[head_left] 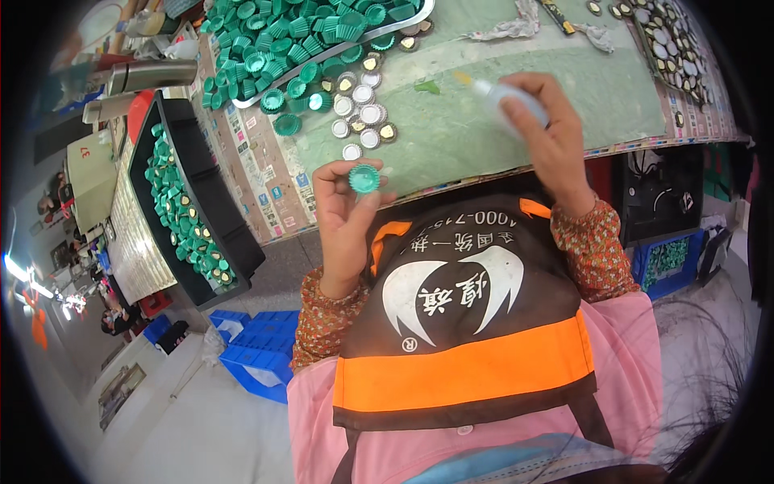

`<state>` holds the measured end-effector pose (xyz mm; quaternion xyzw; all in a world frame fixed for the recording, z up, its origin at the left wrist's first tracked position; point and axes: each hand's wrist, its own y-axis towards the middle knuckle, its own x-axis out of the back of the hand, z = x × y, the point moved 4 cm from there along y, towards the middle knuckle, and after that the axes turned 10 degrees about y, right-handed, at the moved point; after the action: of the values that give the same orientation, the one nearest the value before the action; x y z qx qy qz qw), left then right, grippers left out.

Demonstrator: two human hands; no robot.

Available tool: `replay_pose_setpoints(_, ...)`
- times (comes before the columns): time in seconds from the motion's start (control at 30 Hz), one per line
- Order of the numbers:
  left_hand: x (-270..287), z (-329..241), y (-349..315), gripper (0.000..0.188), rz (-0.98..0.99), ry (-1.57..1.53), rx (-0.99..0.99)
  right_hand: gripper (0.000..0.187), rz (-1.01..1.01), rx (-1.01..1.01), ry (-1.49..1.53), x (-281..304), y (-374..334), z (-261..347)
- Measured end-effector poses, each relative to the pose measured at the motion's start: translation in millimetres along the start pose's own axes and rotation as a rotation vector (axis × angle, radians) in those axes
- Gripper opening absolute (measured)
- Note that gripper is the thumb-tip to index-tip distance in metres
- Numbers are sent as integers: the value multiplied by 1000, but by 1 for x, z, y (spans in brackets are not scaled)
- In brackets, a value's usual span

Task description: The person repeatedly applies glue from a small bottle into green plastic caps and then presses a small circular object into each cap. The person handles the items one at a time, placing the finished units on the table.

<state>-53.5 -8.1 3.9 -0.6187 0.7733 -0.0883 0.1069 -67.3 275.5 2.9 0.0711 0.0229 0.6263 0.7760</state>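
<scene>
A: What are the hands holding?
B: The left hand (343,214) is pinching a green cap (364,178) at the surface (484,129) edge; the right hand (548,137) is gripping a bottle (504,98), its body mostly hidden.
A: The tray (403,28)?
B: Being cut off at the top.

The left hand (343,218) pinches a green cap (364,178); the right hand (548,133) grips a squeeze bottle (508,101).

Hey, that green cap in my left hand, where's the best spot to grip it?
Probably by the ribbed rim, as the left hand does now: fingertips pinch opposite sides of the green cap from below, so its open face stays clear toward the squeeze bottle in the right hand.
</scene>
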Motion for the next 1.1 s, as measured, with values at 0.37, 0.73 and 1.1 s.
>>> replay_pose_setpoints(0.37,11,-7,7,41,12,-44,-12,30,-277,167,-571,64,36,-43)
replay_pose_setpoints(0.73,12,-4,9,44,15,-41,37,23,20,463,-800,-11,55,-6)
replay_pose_setpoints(1.1,12,-5,7,44,52,-13,30,23,170,477,-828,-84,82,-34)
